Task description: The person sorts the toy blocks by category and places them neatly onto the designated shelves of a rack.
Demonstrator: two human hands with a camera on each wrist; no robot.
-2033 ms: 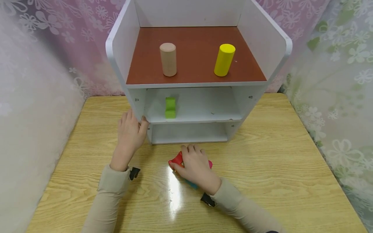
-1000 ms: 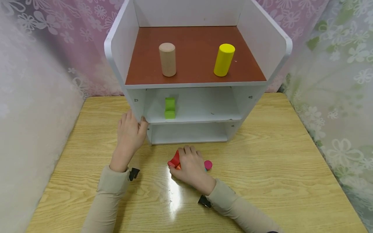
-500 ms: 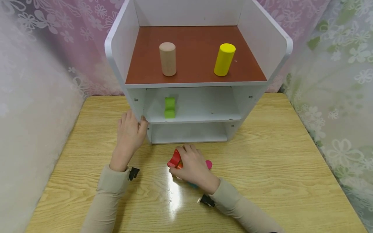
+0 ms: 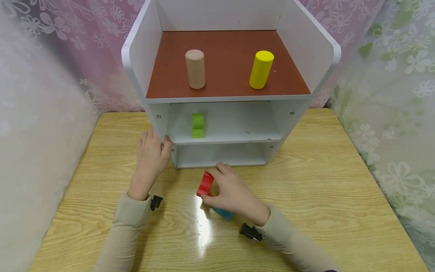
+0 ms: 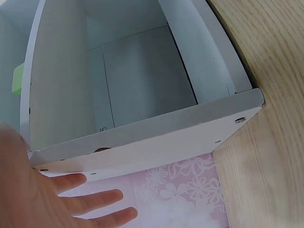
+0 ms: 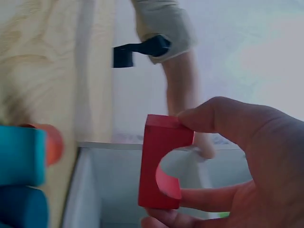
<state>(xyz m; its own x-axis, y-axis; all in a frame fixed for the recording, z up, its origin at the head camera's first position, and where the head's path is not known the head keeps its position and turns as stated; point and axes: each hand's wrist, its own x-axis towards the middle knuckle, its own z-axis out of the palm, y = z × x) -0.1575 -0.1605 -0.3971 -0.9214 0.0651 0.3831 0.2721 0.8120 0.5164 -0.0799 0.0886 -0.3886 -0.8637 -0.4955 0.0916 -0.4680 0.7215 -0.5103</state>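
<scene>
My right hand (image 4: 232, 192) pinches a red arch-shaped block (image 4: 205, 184) between thumb and fingers, in front of the white shelf unit (image 4: 229, 99). In the right wrist view the block's curved cutout faces the palm, and the block is raised off the table. Beneath the hand lies a blue block (image 4: 223, 214); the right wrist view shows a teal block (image 6: 19, 154), a dark blue rounded block (image 6: 21, 206) and an orange round block (image 6: 53, 142). My left hand (image 4: 151, 156) holds the unit's left side panel, thumb at the front edge, fingers along the outside.
A green block (image 4: 198, 125) sits on the middle shelf, towards the left. On the brown top stand a plain wood cylinder (image 4: 196, 70) and a yellow cylinder (image 4: 261, 70). The wooden table (image 4: 323, 196) stretches around the unit, with flowered curtains behind.
My right hand has drawn the red block up and away from the other blocks. More of the blue block shows; the pink one is now hidden. My left hand stays put.
</scene>
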